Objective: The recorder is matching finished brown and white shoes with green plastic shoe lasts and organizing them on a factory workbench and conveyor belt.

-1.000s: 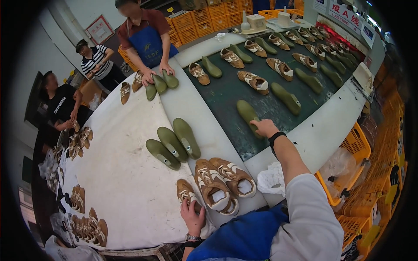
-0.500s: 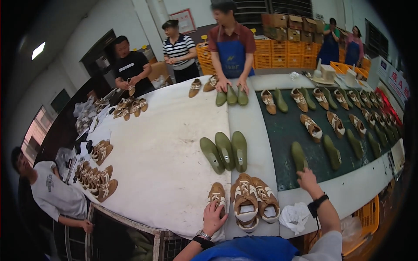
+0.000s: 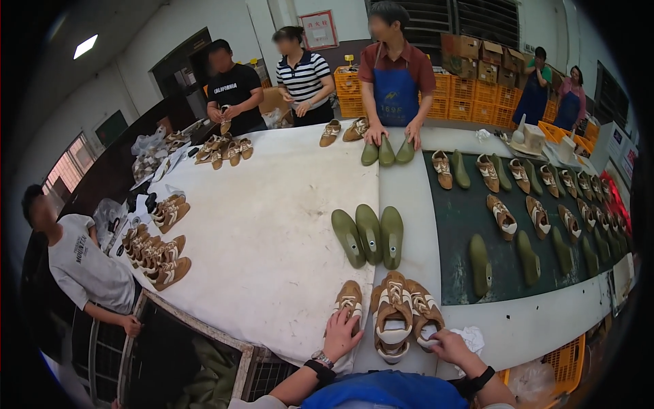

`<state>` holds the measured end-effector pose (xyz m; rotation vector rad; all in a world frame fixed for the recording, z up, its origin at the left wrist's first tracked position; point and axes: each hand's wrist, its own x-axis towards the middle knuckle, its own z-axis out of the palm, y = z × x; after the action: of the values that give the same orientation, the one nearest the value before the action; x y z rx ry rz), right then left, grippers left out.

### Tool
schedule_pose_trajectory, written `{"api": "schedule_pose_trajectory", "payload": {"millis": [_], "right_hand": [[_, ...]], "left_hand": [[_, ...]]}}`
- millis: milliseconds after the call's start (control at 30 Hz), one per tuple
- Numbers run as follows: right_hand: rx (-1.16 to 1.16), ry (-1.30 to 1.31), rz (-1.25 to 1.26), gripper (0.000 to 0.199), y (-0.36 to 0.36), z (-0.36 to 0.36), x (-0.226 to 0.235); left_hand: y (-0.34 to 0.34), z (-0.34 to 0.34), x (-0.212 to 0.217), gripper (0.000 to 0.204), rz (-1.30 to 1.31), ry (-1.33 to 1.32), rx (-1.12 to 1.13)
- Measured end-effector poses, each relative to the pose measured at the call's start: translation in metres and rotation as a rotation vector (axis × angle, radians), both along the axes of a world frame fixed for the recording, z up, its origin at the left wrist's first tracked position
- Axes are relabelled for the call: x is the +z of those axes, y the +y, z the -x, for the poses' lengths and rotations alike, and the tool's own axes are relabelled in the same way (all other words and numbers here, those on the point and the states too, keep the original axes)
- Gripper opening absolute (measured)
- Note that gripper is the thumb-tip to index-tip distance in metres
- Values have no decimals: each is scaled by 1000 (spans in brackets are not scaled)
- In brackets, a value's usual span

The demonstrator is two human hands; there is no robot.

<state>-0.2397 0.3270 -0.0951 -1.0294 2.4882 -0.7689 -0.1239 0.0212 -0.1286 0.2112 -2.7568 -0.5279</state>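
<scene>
My left hand (image 3: 342,335) rests with spread fingers over the rear part of a brown suede sneaker (image 3: 349,296) with white stripes and laces. To its right stand several similar sneakers bunched together, heels toward me. My right hand (image 3: 452,349) has closed fingers at the heel collar of the rightmost sneaker (image 3: 424,308) in the bunch. The middle sneaker (image 3: 394,303) sits higher, over another shoe whose heel shows below it. Beyond them lie three green shoe lasts (image 3: 368,235) side by side on the table.
A dark green belt (image 3: 453,283) on the right bears rows of lasts and sneakers. More sneakers (image 3: 153,252) stand along the left of the white-covered table (image 3: 259,225). Crumpled white paper (image 3: 471,339) lies by my right hand. Co-workers stand around; one in a blue apron (image 3: 398,95) touches lasts opposite.
My right hand has come back from a green last on the belt to the rightmost sneaker. My left hand stays on its sneaker. The view has shifted slightly.
</scene>
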Motion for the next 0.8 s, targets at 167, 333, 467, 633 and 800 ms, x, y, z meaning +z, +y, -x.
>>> {"api": "schedule_pose_trajectory", "payload": {"millis": [167, 333, 467, 633, 800], "right_hand": [[-197, -107, 111, 30, 19, 54, 31], [-253, 105, 102, 27, 12, 140, 42], [-382, 128, -16, 24, 4, 213, 16], [-518, 220, 15, 30, -20, 288, -13], [-313, -11, 35, 38, -47, 292, -20]], "left_hand": [[1, 12, 0, 42, -38, 13, -22], [-4, 15, 4, 42, -96, 17, -13], [0, 19, 3, 42, -114, -27, -28], [5, 18, 4, 41, -106, -72, -12], [2, 18, 1, 41, -90, -28, -12]]}}
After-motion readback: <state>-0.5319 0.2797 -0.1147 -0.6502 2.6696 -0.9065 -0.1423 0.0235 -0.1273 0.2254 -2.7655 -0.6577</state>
